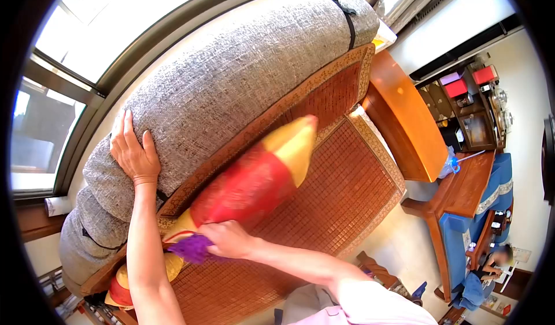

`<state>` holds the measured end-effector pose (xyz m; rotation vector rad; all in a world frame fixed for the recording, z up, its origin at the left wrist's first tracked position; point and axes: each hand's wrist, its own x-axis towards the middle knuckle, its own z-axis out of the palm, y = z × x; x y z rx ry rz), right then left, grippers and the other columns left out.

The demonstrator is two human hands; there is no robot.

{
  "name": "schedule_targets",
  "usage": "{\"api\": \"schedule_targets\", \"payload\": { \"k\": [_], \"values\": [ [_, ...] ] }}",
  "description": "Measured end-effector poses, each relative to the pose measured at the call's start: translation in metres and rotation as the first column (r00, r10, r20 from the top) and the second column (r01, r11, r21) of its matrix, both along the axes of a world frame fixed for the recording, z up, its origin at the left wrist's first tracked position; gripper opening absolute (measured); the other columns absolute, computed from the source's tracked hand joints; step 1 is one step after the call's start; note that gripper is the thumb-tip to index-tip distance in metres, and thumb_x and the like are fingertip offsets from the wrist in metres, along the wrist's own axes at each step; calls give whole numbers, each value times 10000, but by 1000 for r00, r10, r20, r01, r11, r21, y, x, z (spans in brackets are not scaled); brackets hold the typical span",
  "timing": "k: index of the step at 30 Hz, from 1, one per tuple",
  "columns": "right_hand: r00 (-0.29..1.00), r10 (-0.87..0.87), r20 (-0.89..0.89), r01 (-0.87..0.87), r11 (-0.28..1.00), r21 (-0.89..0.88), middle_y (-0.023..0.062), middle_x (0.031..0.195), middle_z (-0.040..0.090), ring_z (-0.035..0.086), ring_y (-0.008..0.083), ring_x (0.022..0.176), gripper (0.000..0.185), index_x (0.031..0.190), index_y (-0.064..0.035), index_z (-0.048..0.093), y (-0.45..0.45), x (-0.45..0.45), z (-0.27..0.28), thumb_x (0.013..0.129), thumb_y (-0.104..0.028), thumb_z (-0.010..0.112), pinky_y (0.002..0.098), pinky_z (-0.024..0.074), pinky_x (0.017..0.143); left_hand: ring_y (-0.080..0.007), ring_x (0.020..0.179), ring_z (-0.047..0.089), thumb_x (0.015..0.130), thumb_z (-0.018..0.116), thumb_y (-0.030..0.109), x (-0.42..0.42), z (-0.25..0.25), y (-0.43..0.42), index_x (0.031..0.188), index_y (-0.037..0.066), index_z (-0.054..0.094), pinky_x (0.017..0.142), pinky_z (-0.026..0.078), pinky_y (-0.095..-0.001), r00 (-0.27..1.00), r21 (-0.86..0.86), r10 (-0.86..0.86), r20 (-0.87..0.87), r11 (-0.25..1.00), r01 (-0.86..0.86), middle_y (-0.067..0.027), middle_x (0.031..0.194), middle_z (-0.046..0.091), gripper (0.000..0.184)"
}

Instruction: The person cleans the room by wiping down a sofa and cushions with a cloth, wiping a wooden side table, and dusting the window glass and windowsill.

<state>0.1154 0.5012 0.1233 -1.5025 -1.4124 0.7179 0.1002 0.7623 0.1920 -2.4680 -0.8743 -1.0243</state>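
My left hand point(136, 154) lies flat on the grey fabric cover point(231, 65) over the sofa back, its fingers spread and nothing held. Lower down, my right hand point(228, 239) has its fingers wrapped round the handle end of a purple fluffy duster point(193, 248); much of the handle is hidden. Just above that hand, a red and yellow cushion point(245, 186) leans across the brown woven seat mat point(329, 186), slightly blurred. Another red and yellow cushion point(121, 287) sits at the lower left, partly behind my left forearm.
A window point(46, 128) runs along the left behind the sofa. The orange wooden armrest point(404, 117) stands at the sofa's far end. Beyond it are a wooden table point(462, 183), blue seats point(454, 247) and shelves point(471, 108). A person point(491, 267) sits at the lower right.
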Motion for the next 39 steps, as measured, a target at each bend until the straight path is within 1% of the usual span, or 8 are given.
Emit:
{"api": "schedule_targets", "payload": {
  "k": [7, 11, 19, 24, 27, 32, 37, 39],
  "values": [
    [929, -269, -254, 321, 928, 190, 125, 1123, 695, 686, 250, 988, 402, 1200, -105, 656, -42, 102, 31, 802, -86, 704, 372, 559, 888, -303, 1304, 475, 1011, 424, 405, 1, -3, 2, 1382, 51, 516, 1082, 326, -430, 999, 21, -27, 36, 999, 27, -121, 1410, 525, 520],
    [297, -733, -612, 890, 445, -101, 98, 1032, 656, 632, 215, 955, 298, 1130, -58, 612, -67, 212, 18, 832, -65, 606, 412, 538, 894, -311, 1306, 475, 1017, 410, 397, 3, -2, 0, 1384, 44, 511, 1085, 326, -428, 999, 22, -31, 25, 999, 30, -134, 1408, 526, 519],
    [585, -809, 60, 809, 587, 32, 115, 1131, 597, 581, 259, 1043, 412, 1208, -23, 529, -24, 270, -206, 808, 76, 518, 355, 457, 912, -374, 1279, 487, 1041, 315, 436, 0, -6, 6, 1390, 1, 492, 1081, 333, -467, 1000, -5, -6, -12, 1000, 6, -205, 1398, 519, 585],
    [-128, -978, -166, 789, 1, -615, 152, 1284, 557, 552, 267, 1151, 460, 1308, 13, 488, -35, 286, -306, 849, 21, 513, 356, 430, 999, -374, 1307, 463, 1041, 289, 436, -6, -11, 9, 1406, -15, 471, 1110, 312, -475, 1000, -52, 19, -17, 998, -20, -218, 1409, 501, 608],
    [-64, -831, -552, 843, 252, -476, 248, 1295, 558, 561, 324, 1171, 574, 1411, 55, 406, -12, 306, -181, 870, -55, 562, 398, 430, 1019, -375, 1316, 454, 1040, 285, 428, -6, -8, 9, 1411, -16, 461, 1120, 304, -476, 1000, -55, 18, -8, 998, -19, -213, 1425, 488, 605],
    [433, -786, -441, 872, 490, -19, 119, 1032, 554, 552, 249, 937, 258, 1070, 23, 496, 22, 343, -62, 836, -22, 594, 368, 442, 872, -365, 1328, 448, 1041, 284, 425, -8, -8, 8, 1414, -8, 462, 1128, 298, -470, 999, -50, 30, -34, 998, -31, -203, 1435, 486, 599],
    [418, -897, -142, 908, 410, 84, 174, 1033, 551, 570, 299, 975, 270, 1095, 43, 476, -15, 379, -149, 849, -6, 574, 408, 452, 907, -363, 1338, 436, 1045, 288, 396, -13, -9, 11, 1419, -4, 458, 1136, 290, -462, 997, -53, 55, -45, 997, -58, -195, 1441, 483, 574],
    [235, -958, -165, 916, 275, -293, 212, 1141, 566, 576, 317, 1067, 369, 1204, 71, 469, -42, 401, -200, 871, -33, 590, 416, 440, 972, -367, 1333, 435, 1046, 299, 362, -23, -10, 15, 1417, -7, 456, 1130, 296, -451, 997, -57, 51, -61, 997, -54, -199, 1438, 483, 547]
  ]
}}
